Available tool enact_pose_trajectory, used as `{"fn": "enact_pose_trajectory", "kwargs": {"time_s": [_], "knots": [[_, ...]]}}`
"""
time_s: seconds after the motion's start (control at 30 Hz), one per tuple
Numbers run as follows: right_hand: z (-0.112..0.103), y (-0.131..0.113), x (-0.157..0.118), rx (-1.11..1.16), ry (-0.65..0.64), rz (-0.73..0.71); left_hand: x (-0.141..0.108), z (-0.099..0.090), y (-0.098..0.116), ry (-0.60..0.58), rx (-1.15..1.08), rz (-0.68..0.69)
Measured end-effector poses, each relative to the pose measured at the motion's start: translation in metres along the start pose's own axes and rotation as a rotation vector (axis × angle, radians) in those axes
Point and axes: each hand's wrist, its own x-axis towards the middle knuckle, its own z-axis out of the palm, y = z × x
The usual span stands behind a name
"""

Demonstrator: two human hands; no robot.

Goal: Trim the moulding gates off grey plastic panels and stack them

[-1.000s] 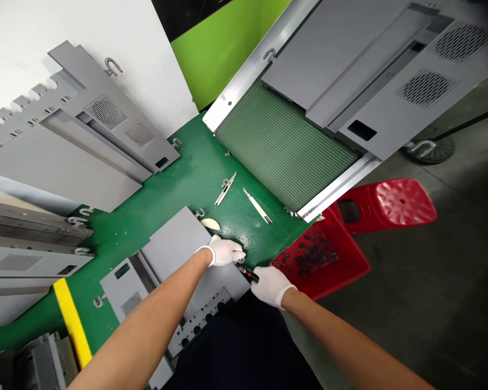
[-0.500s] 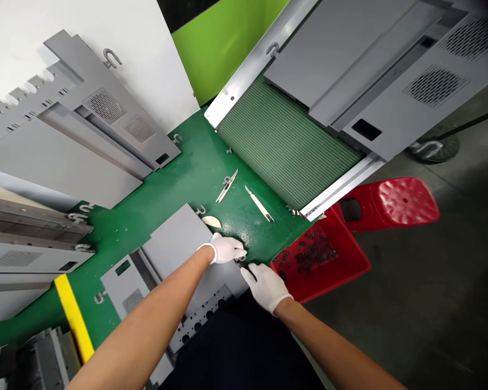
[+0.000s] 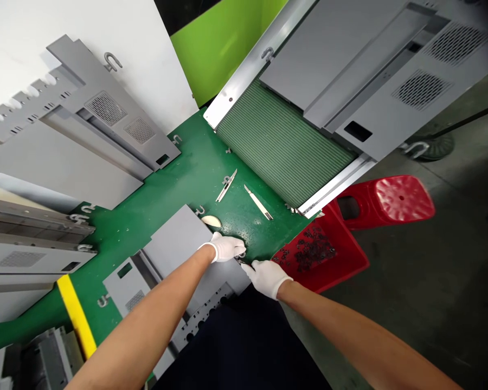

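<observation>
A grey plastic panel (image 3: 179, 233) with hook-shaped pieces at its corners lies on the green table before me. My left hand (image 3: 229, 248), in a white glove, reaches over the panel's right corner. Its fingers are pressed together at a small grey hook-shaped piece (image 3: 241, 254) there, mostly hidden by them. Just right of that corner is my white-gloved right hand (image 3: 266, 278), closed, its thumb and forefinger pointing at the same spot. A small dark tip shows between the hands; the rest of whatever the right hand holds is hidden.
Two utility knives (image 3: 258, 202) and a pale curved piece (image 3: 212, 221) lie on the green table (image 3: 187, 179). Similar panels stand at left; another rests on the ribbed conveyor belt (image 3: 284, 143). At right are a red bin (image 3: 345, 265) with small dark scraps and a red stool (image 3: 404, 197).
Both hands stay at the panel's corner. The right hand has shifted slightly up and its forearm has swung outward. The view has moved a little.
</observation>
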Motion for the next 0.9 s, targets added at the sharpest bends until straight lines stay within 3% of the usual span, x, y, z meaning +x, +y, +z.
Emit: {"fn": "enact_pose_trajectory", "kwargs": {"time_s": [0.13, 0.3, 0.43, 0.67, 0.9], "knots": [[-0.015, 0.008, 0.002, -0.112, -0.019, -0.153, -0.003, 0.001, -0.001, 0.019, 0.016, -0.007], [-0.015, -0.008, -0.003, 0.047, 0.109, 0.160, -0.007, 0.000, -0.001, 0.041, 0.017, -0.014], [-0.006, -0.023, -0.008, 0.018, 0.239, 0.243, -0.006, 0.001, -0.002, 0.048, 0.002, -0.010], [0.003, -0.018, -0.004, 0.124, 0.217, 0.213, -0.003, 0.002, -0.004, 0.049, 0.004, -0.012], [-0.003, -0.014, -0.001, 0.168, 0.155, 0.154, -0.002, 0.001, -0.002, 0.051, 0.025, -0.037]]}}
